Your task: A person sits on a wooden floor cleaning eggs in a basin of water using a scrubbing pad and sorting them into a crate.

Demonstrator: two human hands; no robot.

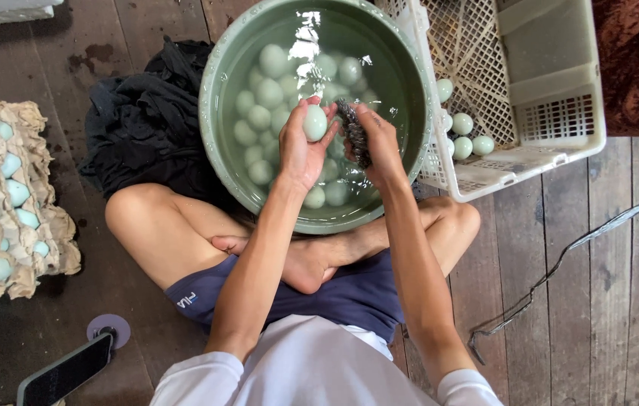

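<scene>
Pale-green egg [315, 122] in left hand [298, 150], scourer [352, 133] in right hand [380, 146]

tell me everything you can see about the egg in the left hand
The egg is pale green, smooth and oval, and looks whole. It stands roughly upright, pinched between the thumb and fingers of the left hand, above the water of the green basin. The right hand holds a grey metal scourer close beside it; whether the scourer touches the shell cannot be told. More eggs of the same colour lie under the water below.
</scene>
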